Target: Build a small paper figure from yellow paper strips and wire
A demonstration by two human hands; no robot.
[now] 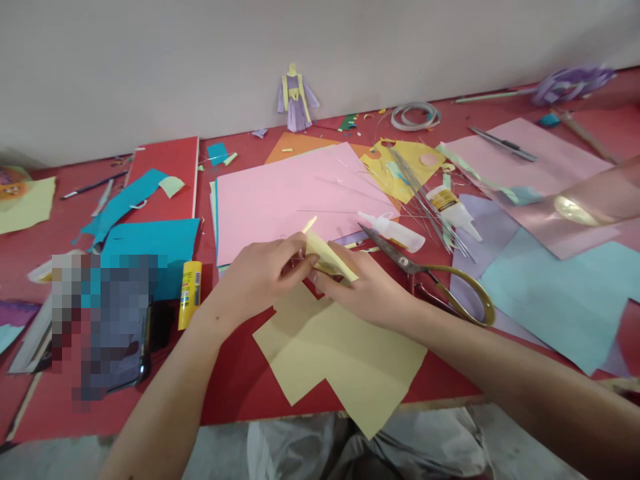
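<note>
Both my hands meet over the middle of the red table [235, 380]. My left hand [263, 275] pinches a small folded piece of pale yellow paper [327, 259], and my right hand [363, 290] grips the same piece from the other side. A thin pale strip sticks up from the fold. Under my hands lies a larger cut sheet of pale yellow paper [345, 363] with a stepped edge. Just beyond the hands lies a big pink sheet [290, 193].
Scissors [430, 277] with olive handles lie right of my right hand, next to two glue bottles [395, 230] and thin wires [425, 200]. A yellow glue stick [190, 293] and a phone [115, 327] sit to the left. Teal, light blue and lilac sheets surround the work. A paper doll [297, 100] leans on the wall.
</note>
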